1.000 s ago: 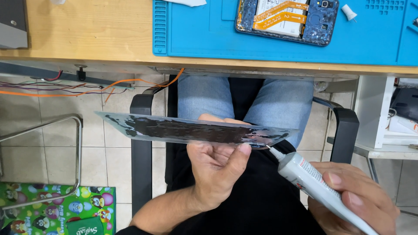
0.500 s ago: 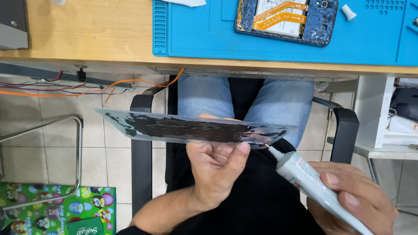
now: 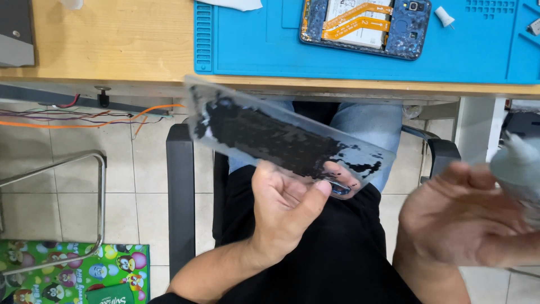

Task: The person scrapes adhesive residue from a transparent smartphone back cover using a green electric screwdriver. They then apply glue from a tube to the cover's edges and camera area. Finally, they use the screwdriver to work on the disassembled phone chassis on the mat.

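Observation:
My left hand holds a clear phone back cover with black patches on it, gripped at its lower right end and tilted up to the left over my lap. My right hand is off to the right, blurred, holding a grey-white glue tube with its tip pointing up and away from the cover. An opened phone with orange flex cables lies on the blue work mat on the wooden desk.
A white nozzle cap lies on the mat beside the phone. Orange and red wires hang under the desk edge. Black chair armrests flank my legs. A metal frame and a colourful box are on the tiled floor at left.
The cover has swung from nearly level to tilted, its far end raised toward the desk. My right hand has pulled the tube off the cover's edge and moved right and up.

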